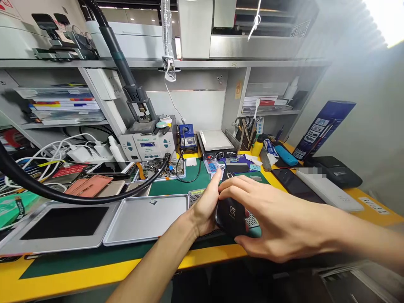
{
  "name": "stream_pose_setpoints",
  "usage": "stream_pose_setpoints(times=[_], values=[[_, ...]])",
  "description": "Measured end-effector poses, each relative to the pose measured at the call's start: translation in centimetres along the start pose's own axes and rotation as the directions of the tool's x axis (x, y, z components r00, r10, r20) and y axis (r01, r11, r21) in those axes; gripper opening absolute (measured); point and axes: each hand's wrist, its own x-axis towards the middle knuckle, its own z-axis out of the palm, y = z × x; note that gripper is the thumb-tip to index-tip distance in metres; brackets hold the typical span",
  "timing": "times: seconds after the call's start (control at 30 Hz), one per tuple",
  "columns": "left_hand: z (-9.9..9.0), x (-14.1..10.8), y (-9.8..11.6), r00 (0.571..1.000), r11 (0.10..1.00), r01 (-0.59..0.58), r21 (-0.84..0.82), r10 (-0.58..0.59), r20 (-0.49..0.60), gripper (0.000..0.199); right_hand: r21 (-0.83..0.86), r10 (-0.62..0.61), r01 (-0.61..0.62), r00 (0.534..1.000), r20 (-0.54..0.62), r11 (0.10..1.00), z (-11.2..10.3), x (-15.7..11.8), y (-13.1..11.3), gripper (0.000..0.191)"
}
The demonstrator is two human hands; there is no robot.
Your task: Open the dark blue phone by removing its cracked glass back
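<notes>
Both my hands are around a black phone [232, 214] with a pale logo on its face, held tilted above the front part of the bench. My left hand [206, 206] grips its left side, thumb pointing up, with the other fingers mostly hidden behind it. From the right, my right hand [268, 210] curls its fingers over the upper edge, and its thumb touches the lower right corner. Beneath the hands lies a perforated metal plate [196, 194], largely covered by them. Just left of it is a shallow grey tray [135, 219] with a small chip-like piece [153, 202] in it.
A tray with a dark panel [63, 222] lies at the left. A thick black hose [78, 200] arcs across from the rework station [148, 145]. Behind are a parts tray [158, 168] and a hot plate [217, 141]. A dark phone [296, 185] and white box [328, 189] lie right.
</notes>
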Motion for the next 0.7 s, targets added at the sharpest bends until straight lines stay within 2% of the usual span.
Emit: stream_pose_setpoints(times=[0.13,0.2,0.27,0.3,0.33,0.37,0.4,0.43,0.47,0.57,0.63,0.7], values=[[0.0,-0.1,-0.1,0.999,0.998,-0.039,0.04,0.039,-0.007,0.078,-0.02,-0.033,0.033,0.999,-0.015,0.999,0.4,-0.3,0.1,0.052],[0.1,-0.3,0.2,0.999,0.998,-0.032,0.054,0.032,0.01,0.078,0.01,0.005,-0.004,0.996,-0.089,1.0,0.0,-0.9,1.1,0.054],[0.2,-0.8,0.7,0.997,0.998,0.023,0.06,-0.027,0.07,0.083,0.095,0.169,-0.151,0.96,-0.224,0.984,-0.8,-1.7,2.6,0.059],[0.2,-1.0,1.0,0.991,0.997,0.061,0.057,-0.067,0.115,0.086,0.201,0.31,-0.26,0.909,-0.28,0.944,-1.2,-2.2,3.5,0.062],[0.2,-1.1,1.2,0.981,0.994,0.095,0.046,-0.101,0.166,0.087,0.348,0.469,-0.365,0.835,-0.289,0.863,-1.6,-2.6,4.3,0.065],[0.2,-1.3,1.4,0.969,0.992,0.119,0.03,-0.123,0.212,0.088,0.511,0.61,-0.436,0.756,-0.239,0.741,-1.9,-3.1,5.1,0.066],[0.1,-1.3,1.5,0.957,0.99,0.141,0.015,-0.14,0.253,0.087,0.642,0.705,-0.473,0.692,-0.153,0.604,-2.0,-3.5,5.8,0.066],[0.0,-1.3,1.6,0.946,0.987,0.16,0.001,-0.154,0.284,0.087,0.73,0.753,-0.486,0.656,-0.059,0.48,-2.1,-3.8,6.2,0.065],[-0.1,-1.3,1.6,0.937,0.984,0.179,-0.009,-0.168,0.305,0.086,0.785,0.766,-0.485,0.642,0.022,0.384,-2.0,-4.1,6.5,0.063],[-0.3,-1.2,1.6,0.917,0.973,0.23,-0.019,-0.21,0.34,0.083,0.859,0.743,-0.457,0.653,0.146,0.233,-1.3,-4.4,6.7,0.057],[-0.3,-1.2,1.8,0.911,0.969,0.243,-0.034,-0.216,0.352,0.081,0.899,0.709,-0.413,0.677,0.197,0.145,-0.8,-4.4,6.5,0.05],[-0.2,-1.2,2.2,0.891,0.958,0.283,-0.045,-0.245,0.381,0.08,0.921,0.652,-0.379,0.72,0.237,0.084,-0.4,-4.4,6.5,0.038]])
